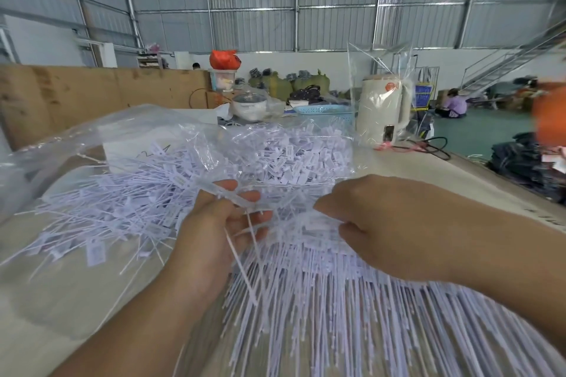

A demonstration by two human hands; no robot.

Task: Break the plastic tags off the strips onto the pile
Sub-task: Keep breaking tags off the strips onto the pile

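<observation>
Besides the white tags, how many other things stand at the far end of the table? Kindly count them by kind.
Cream electric kettle in a clear wrap: 1
Small white pot with a glass lid: 1
Light blue basket: 1
Clear jar under an orange bag: 1
Orange bag: 1
Total: 5

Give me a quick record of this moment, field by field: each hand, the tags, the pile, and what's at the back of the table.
left hand: palm up, fingers curled round a strip of tags
right hand: knuckles up, fingers on the tag bundle
pile: loose white tags spread on the table, partly under a clear plastic bag
back of table: cream kettle, blue basket, lidded pot
</observation>
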